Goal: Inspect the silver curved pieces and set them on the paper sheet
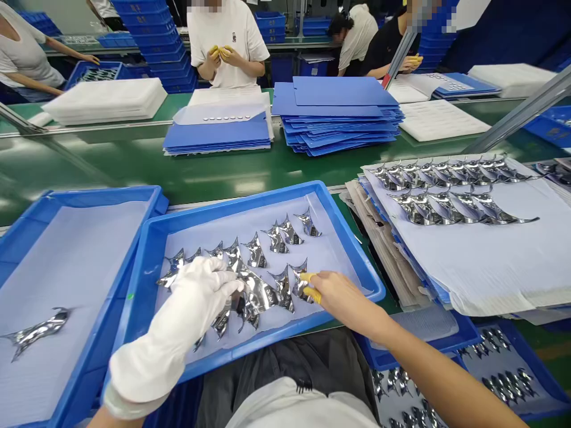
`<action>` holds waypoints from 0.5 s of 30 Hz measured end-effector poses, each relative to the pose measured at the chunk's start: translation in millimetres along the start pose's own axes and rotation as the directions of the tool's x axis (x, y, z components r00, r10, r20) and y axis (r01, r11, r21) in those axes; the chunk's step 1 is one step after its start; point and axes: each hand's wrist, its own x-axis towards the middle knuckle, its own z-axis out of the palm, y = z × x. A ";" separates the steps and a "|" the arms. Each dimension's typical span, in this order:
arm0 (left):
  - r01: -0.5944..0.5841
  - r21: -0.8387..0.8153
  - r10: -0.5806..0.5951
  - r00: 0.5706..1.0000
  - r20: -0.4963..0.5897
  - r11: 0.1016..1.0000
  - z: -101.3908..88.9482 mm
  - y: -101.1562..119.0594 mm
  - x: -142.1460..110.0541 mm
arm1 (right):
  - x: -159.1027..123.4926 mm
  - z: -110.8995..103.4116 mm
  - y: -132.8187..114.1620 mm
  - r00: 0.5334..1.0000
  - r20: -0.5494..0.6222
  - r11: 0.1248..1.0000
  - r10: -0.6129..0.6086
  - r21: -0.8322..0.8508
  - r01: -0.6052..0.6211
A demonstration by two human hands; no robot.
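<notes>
My left hand (200, 291), in a white glove, is over the blue tray (343, 249) in front of me. Its fingers are closed on a larger curved chrome piece (261, 294) that lies across smaller ones. My right hand (332, 294) has yellow finger covers on thumb and forefinger. Those two fingers pinch the right edge of a small forked chrome piece (298, 282) at the right end of the nearer row. Several similar small chrome pieces (256, 251) lie in rows on the tray's white liner. My left palm hides some of them.
To the left, another blue tray (147, 199) holds one longer chrome piece (38, 333). At right, chrome pieces (446, 208) stand in two rows on a paper-topped stack (482, 267). Blue sheets (341, 113) are piled across the green bench (214, 172). Co-workers sit beyond.
</notes>
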 end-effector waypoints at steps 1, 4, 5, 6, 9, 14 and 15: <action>-0.039 0.054 0.038 0.999 0.022 0.998 -1.5 7.8 4.7 | 4.4 -4.6 -2.9 0.996 -0.086 0.999 -0.018 0.040 0.022; -0.084 0.143 0.077 0.996 0.050 0.986 -0.7 33.5 21.2 | 19.6 -13.7 -11.8 0.936 -0.327 0.978 -0.132 0.110 0.177; -0.079 0.145 0.073 0.996 0.049 0.986 1.9 41.6 27.0 | 24.4 -15.1 -13.5 0.918 -0.350 0.968 -0.189 0.090 0.233; -0.079 0.143 0.072 0.996 0.052 0.987 5.3 49.1 32.8 | 28.7 -16.0 -14.0 0.906 -0.346 0.959 -0.244 0.055 0.280; -0.081 0.138 0.072 0.995 0.064 0.987 17.7 67.4 49.0 | 36.8 -18.0 -7.8 0.899 -0.267 0.937 -0.346 -0.054 0.345; -0.117 0.092 0.108 0.989 0.101 0.989 25.4 89.4 71.7 | 31.6 -29.0 20.4 0.913 -0.166 0.928 -0.373 -0.084 0.364; -0.131 0.069 0.123 0.986 0.108 0.989 23.7 92.1 75.9 | 28.1 -32.5 27.7 0.919 -0.143 0.930 -0.367 -0.080 0.359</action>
